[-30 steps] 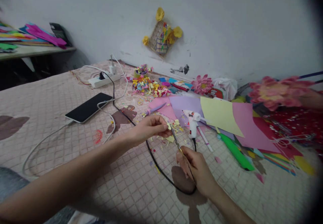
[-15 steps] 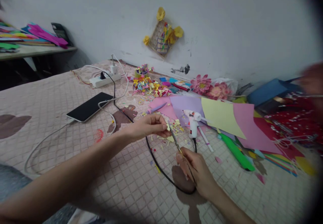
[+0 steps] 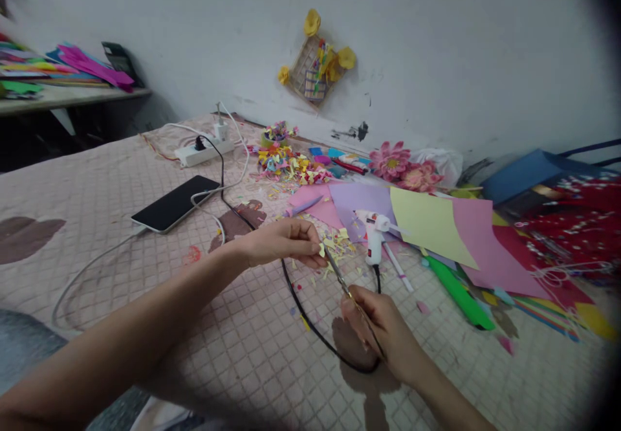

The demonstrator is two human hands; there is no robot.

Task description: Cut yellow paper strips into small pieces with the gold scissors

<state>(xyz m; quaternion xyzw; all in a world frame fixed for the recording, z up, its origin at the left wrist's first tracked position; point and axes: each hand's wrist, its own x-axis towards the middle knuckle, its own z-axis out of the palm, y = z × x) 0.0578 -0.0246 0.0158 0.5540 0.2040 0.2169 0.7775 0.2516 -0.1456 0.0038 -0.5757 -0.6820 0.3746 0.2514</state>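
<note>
My left hand [image 3: 295,242] pinches a small pale yellow paper piece [image 3: 322,250] between thumb and fingers. Scissors [image 3: 342,281] sit in my right hand [image 3: 371,324], whose fingers are wrapped round the handles. The blades point up and left, their tips beside the yellow piece; whether they touch it I cannot tell. Small pale yellow scraps [image 3: 339,244] lie on the cloth just behind the hands. A white glue gun [image 3: 375,233] rests to the right of the scraps, its black cable looping beneath my hands.
A tablet [image 3: 175,204] and power strip [image 3: 204,153] with cables lie left. Behind are a colourful paper-bit pile [image 3: 286,164] and pink flowers [image 3: 389,160]. Coloured sheets [image 3: 427,221], a green roll [image 3: 460,294] and a blue box [image 3: 533,171] are on the right.
The view has shifted slightly. The reddish blur at the far right edge is gone. Both hands keep nearly the same pose, with the yellow piece and the scissors still held.
</note>
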